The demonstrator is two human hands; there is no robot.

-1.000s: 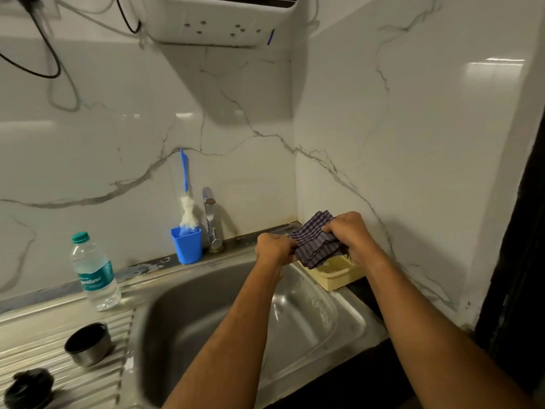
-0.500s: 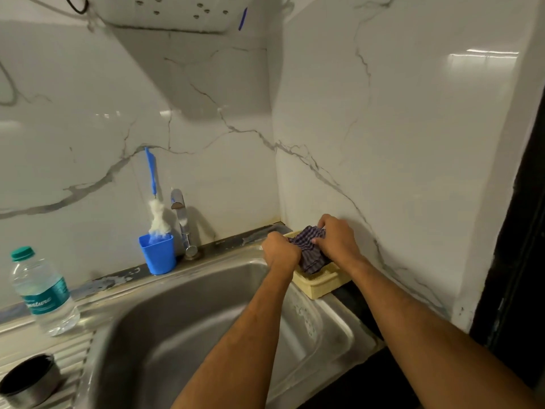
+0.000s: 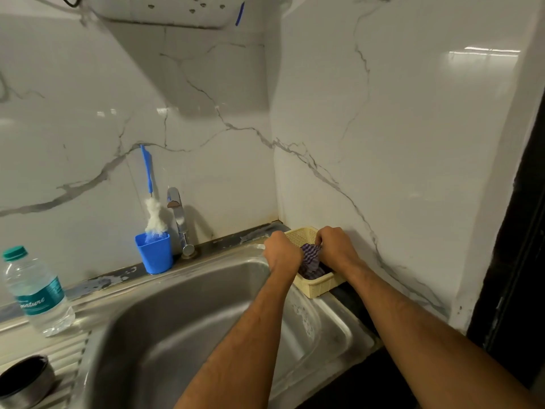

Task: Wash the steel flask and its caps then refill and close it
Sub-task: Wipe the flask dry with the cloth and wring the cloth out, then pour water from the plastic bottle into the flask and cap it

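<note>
Both my hands are at the far right corner of the sink, over a cream plastic basket [image 3: 320,286]. My left hand [image 3: 281,253] and my right hand [image 3: 336,246] grip a blue checked cloth [image 3: 311,261] and hold it down inside the basket. A steel cap [image 3: 25,382], dark inside and open side up, stands on the ribbed drainboard at the lower left edge. A clear water bottle [image 3: 37,293] with a green cap stands behind it. The steel flask itself is out of view.
The steel sink basin [image 3: 182,326] fills the middle. A chrome tap [image 3: 180,219] rises at its back rim beside a blue cup [image 3: 154,255] that holds a blue-handled white brush [image 3: 153,215]. Marble walls meet at the corner; a white appliance [image 3: 165,10] hangs overhead.
Both hands lowered the checked cloth from above the basket down into it. The view shifted right, so the black cap at the lower left left the frame.
</note>
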